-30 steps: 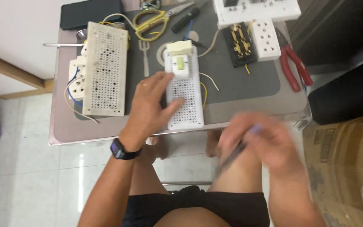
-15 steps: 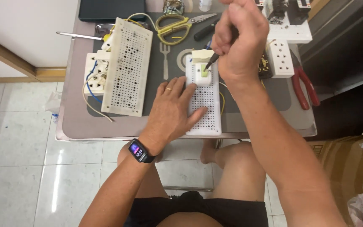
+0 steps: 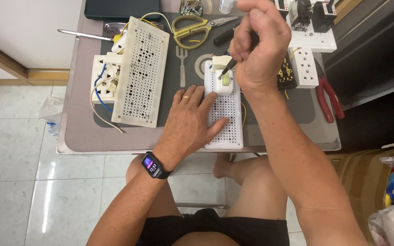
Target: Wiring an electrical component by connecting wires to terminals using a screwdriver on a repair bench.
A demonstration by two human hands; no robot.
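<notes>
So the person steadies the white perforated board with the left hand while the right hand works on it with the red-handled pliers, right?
Not quite. The head view shows the right hand holding a dark screwdriver, not pliers; the red-handled pliers lie unused on the table. The left hand does rest on the white perforated board.

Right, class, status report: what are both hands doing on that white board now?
Left hand flat on perforated board. Right hand fisted on screwdriver, tip at small switch. Nothing blocking.
</notes>
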